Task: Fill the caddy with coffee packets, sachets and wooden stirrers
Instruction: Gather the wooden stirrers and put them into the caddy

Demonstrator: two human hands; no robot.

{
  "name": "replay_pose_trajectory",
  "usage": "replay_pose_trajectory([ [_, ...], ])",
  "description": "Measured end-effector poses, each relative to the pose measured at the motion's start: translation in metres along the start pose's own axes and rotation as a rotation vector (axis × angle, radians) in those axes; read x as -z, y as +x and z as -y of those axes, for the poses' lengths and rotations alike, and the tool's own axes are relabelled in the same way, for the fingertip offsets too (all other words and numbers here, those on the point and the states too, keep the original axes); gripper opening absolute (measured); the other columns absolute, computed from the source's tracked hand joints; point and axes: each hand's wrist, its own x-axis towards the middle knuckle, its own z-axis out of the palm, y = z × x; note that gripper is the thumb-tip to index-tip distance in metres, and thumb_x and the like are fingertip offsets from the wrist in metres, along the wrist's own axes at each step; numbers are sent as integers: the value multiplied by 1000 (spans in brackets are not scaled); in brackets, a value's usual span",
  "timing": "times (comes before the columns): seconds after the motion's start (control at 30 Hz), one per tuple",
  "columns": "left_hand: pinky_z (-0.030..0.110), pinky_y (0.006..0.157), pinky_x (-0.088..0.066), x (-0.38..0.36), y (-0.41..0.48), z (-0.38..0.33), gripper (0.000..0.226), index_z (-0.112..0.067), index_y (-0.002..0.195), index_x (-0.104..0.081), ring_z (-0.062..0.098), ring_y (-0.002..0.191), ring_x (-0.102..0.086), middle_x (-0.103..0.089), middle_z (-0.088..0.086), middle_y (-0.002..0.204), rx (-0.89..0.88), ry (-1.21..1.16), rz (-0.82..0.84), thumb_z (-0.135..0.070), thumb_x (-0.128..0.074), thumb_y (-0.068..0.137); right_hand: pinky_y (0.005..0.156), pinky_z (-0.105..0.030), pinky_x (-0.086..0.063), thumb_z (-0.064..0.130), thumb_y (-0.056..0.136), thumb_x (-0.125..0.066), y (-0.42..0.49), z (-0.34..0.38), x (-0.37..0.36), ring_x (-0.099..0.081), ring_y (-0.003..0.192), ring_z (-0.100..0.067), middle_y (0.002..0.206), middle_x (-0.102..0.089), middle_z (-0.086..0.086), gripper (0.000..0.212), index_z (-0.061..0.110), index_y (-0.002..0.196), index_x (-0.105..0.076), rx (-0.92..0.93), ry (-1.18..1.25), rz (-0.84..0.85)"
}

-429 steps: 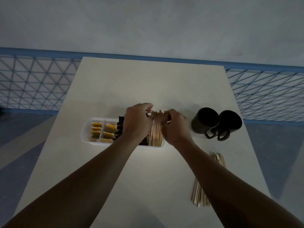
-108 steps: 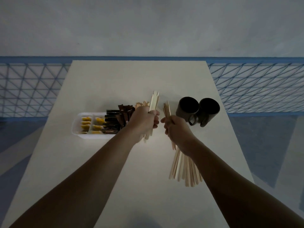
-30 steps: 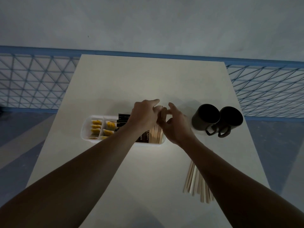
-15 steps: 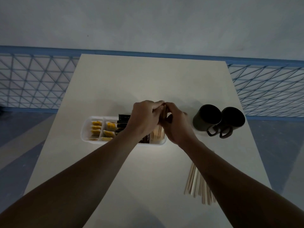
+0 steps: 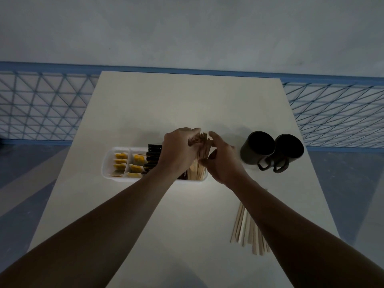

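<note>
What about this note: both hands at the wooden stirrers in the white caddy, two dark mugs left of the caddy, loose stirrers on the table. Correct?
No: the head view shows the two dark round mugs right of the white plastic caddy, not left. The left hand and right hand at its wooden stirrers, and the loose wooden stirrers on the pale table, are as noted.

A white oblong plastic caddy sits on the pale rectangular table, left of centre, its long side running left to right. Small yellow sachets fill its two left compartments, dark flat coffee packets stand in the middle, and upright wooden stirrers occupy the right end. The left hand grips their tops from the left; the right hand rests against them from the right. Two dark cylindrical mugs stand touching, right of the caddy. A loose fan of wooden sticks lies toward the front right corner.
</note>
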Motion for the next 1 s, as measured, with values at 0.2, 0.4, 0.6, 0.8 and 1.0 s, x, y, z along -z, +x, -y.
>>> replay_pose_trajectory([
  [0.2, 15, 101, -44, 0, -3, -10, 51, -9, 129, -63, 13, 118, -60, -64, 5, 130, -48, 44, -104, -17, -78, 81, 80, -20, -46, 13, 83, -79, -7, -2, 5, -68, 85, -12, 139, -59, -2, 86, 12, 154, -30, -43, -34, -10],
  [0.4, 18, 81, -54, -10, -13, -32, 18, -14, 102, -75, 2, 85, -65, -74, -5, 98, -90, -9, -168, -17, -74, 84, 77, -20, -50, 19, 88, -74, -22, -22, 12, -67, 80, -7, 126, -67, 1, 58, 14, 141, -51, -64, -43, -73],
  [0.6, 29, 65, -59, -43, -35, -44, 7, -8, 88, -75, 3, 61, -63, -64, -11, 68, -38, -102, 17, -11, -68, 88, 61, -5, -35, 18, 87, -70, -48, -60, 22, -58, 72, -5, 90, -71, 5, 22, 13, 108, -73, -114, -89, -136],
  [0.8, 26, 71, -55, -91, -62, -49, 12, -11, 97, -72, 11, 76, -67, -73, 1, 90, 91, 26, 228, -19, -68, 90, 74, -16, -42, 16, 92, -65, -86, -98, 45, -60, 89, -9, 105, -71, 0, 22, 13, 112, -71, -282, -116, -119],
  [1.0, 28, 77, -48, -132, -83, -51, 33, -11, 114, -61, 19, 96, -61, -66, 3, 111, 275, 265, 444, -31, -68, 88, 74, -24, -49, 22, 89, -69, -114, -135, 62, -65, 90, -16, 99, -71, -1, 23, 14, 110, -68, -402, -143, -132],
])
